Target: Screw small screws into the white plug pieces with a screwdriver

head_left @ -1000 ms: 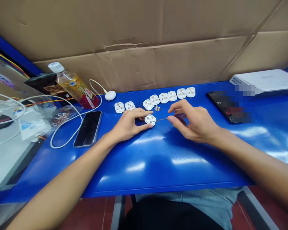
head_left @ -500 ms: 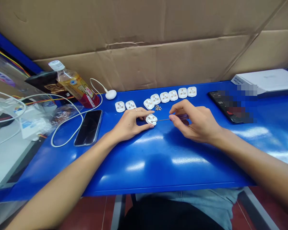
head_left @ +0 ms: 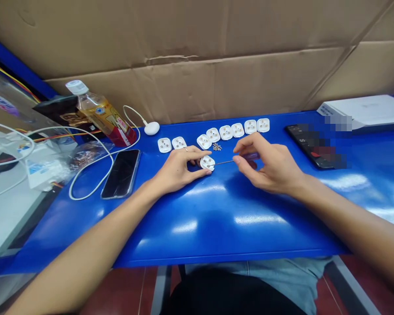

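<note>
While the left hand (head_left: 175, 171) pinched a white plug-like piece (head_left: 207, 162) between thumb and fingers, the right hand (head_left: 272, 166) gripped a screwdriver (head_left: 223, 163), tip at the piece. Both worked over the worktop (head_left: 216, 238), well in from its near edge, with room in front. Screwdriver's long axis ran roughly sideways, tip pointing left; the roundish piece faced up, metal contacts showing. Left of the phone (head_left: 121, 173), a clear bag (head_left: 87, 158) held small brownish bits; the bottle (head_left: 105, 117) behind held amber drink.
</note>
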`<state>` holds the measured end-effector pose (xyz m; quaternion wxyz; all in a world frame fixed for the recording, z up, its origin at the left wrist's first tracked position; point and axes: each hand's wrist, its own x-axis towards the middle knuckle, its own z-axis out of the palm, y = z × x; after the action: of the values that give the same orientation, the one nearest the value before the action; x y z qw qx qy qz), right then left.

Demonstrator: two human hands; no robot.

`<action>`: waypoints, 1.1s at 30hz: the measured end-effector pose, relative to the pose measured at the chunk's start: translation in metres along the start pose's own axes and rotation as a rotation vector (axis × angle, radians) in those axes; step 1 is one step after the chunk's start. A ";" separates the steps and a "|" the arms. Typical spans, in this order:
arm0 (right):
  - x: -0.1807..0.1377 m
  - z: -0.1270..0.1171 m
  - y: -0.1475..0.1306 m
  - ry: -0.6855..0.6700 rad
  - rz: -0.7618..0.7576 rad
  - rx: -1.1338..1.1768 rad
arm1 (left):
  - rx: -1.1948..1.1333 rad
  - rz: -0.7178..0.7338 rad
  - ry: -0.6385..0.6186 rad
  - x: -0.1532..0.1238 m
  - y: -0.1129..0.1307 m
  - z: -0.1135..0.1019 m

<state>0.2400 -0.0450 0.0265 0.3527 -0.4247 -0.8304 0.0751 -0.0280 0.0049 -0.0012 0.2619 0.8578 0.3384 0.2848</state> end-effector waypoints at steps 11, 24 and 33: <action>0.001 -0.001 0.002 -0.012 0.052 0.020 | 0.002 -0.026 0.022 0.000 0.001 0.001; 0.001 0.001 0.004 -0.008 0.003 0.028 | 0.014 -0.029 0.018 -0.001 0.002 0.001; 0.002 -0.001 0.001 -0.038 0.019 0.030 | 0.013 -0.046 0.012 -0.001 0.002 0.001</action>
<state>0.2404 -0.0429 0.0283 0.3424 -0.4256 -0.8318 0.0988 -0.0267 0.0028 -0.0010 0.2609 0.8498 0.3612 0.2816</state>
